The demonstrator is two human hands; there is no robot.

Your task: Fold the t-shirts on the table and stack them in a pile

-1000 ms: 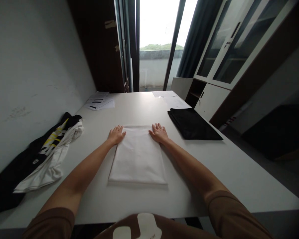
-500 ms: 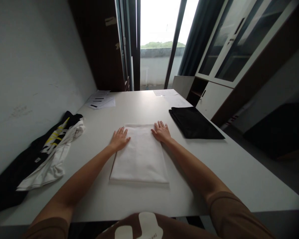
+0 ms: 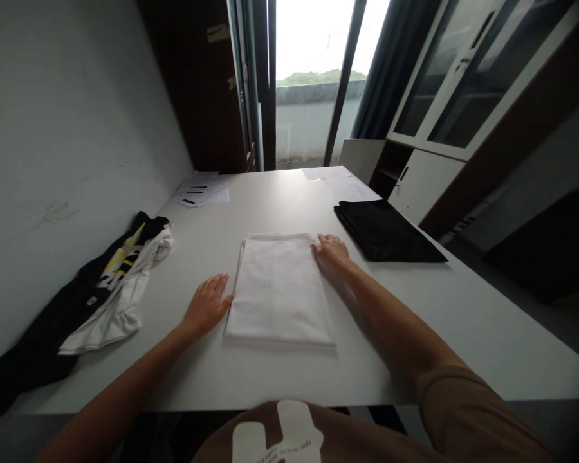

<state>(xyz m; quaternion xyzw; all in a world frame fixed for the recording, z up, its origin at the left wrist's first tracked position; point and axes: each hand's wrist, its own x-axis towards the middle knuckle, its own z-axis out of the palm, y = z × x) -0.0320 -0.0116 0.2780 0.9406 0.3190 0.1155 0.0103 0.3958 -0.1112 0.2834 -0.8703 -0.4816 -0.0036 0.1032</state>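
A white folded cloth, probably a garment, lies flat as a neat rectangle on the table in front of me. My left hand rests beside its left edge, fingers stretched out and apart from the thumb, whose tip touches or nearly touches the fabric. At the upper right corner is my right hand, its fingertips against the cloth's edge and slightly bent. Neither hand grips anything that I can see. Layers show along the upper left side of the fold.
A black folded cloth lies on the white table to the right. Crumpled black and white clothing with yellow print lies at the left by the wall. Papers sit at the far left, and more sheets at the far right.
My left hand has come off the cloth's upper left and moved down and outward to its left edge. My right hand has slid off the top onto the right edge.
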